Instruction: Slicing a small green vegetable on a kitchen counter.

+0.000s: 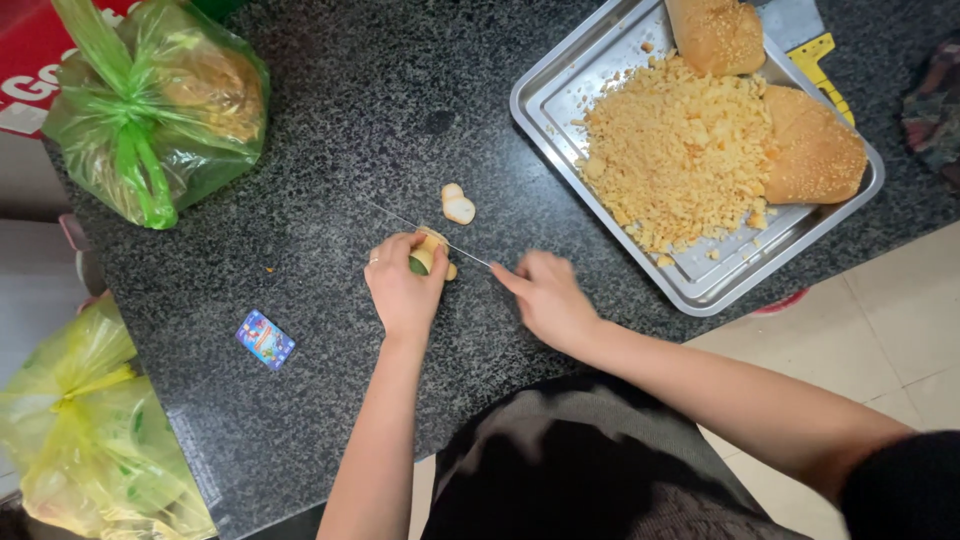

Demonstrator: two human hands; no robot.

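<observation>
Head view, speckled black granite counter (330,130), pale tiled floor (880,330)

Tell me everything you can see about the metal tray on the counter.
The metal tray is a shallow rectangular pan, silvery and shiny like steel, with rounded corners and a raised rim. It lies flat but angled on the dark speckled counter, at its right side, its top cut off by the picture edge. It holds a heap of golden breadcrumbs and two sesame-topped bread pieces. Neither hand touches it.
</observation>
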